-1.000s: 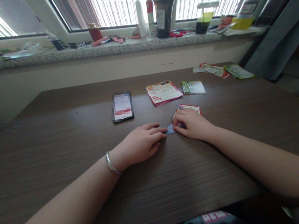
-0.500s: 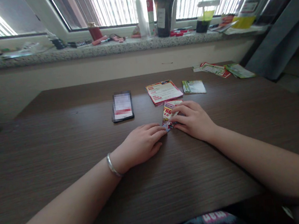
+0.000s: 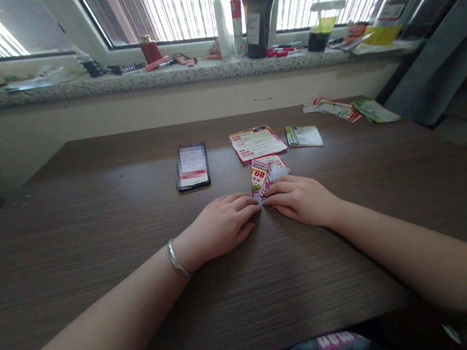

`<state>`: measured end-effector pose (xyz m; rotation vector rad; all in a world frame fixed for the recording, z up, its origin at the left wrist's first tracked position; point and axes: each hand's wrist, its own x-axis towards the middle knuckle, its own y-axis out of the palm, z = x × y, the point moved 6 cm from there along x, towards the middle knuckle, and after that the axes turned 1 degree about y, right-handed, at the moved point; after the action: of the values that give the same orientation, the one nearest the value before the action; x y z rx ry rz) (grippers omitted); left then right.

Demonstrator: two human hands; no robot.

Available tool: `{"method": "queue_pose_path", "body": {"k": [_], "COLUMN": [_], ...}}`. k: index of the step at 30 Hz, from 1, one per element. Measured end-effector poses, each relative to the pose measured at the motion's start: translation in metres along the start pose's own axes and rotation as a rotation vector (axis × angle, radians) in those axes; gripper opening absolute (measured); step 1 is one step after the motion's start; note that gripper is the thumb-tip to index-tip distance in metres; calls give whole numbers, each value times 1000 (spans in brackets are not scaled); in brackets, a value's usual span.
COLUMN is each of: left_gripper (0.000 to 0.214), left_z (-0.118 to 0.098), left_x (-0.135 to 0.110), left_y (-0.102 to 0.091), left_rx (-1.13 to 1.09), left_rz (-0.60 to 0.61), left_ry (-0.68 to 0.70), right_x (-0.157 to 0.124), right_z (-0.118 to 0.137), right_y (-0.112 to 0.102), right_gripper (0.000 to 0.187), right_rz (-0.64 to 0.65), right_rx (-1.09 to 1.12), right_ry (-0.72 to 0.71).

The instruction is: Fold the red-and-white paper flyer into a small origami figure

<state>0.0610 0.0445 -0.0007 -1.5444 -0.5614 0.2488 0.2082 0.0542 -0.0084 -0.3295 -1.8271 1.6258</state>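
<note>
A small colourful paper leaflet (image 3: 263,175), partly folded, lies on the dark wooden table (image 3: 92,216) just beyond my fingers. My left hand (image 3: 223,225), with a silver bracelet on its wrist, rests palm down, and its fingertips press the leaflet's near corner. My right hand (image 3: 299,199) lies flat beside it, its fingers closed together and pinning the leaflet's lower right edge. The fingertips of both hands almost meet at the paper's near tip.
A black phone (image 3: 191,166) lies to the left of the leaflet. Behind it are a red-and-white flyer (image 3: 257,142), a green flyer (image 3: 304,136) and more flyers (image 3: 349,108) at the far right. Bottles and cups (image 3: 247,18) stand on the windowsill.
The leaflet's flap has been folded over from the right toward the left and now lies narrower. My right hand slid down toward the near corner. My left hand stayed put.
</note>
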Motion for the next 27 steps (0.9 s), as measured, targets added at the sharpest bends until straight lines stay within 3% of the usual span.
{"method": "queue_pose_path", "body": {"k": [12,27], "left_gripper": [33,32], "left_z": [-1,-1], "left_x": [0,0], "left_y": [2,1], "left_rx": [-3,-44], "left_rz": [-14,-7], "left_ry": [33,38], "right_x": [2,1], "right_z": [-2,-10], "right_y": [-1,-4], "right_gripper": [29,27], "right_rz": [70,44], "right_rx": [31,73], "right_ry": [108,161]}}
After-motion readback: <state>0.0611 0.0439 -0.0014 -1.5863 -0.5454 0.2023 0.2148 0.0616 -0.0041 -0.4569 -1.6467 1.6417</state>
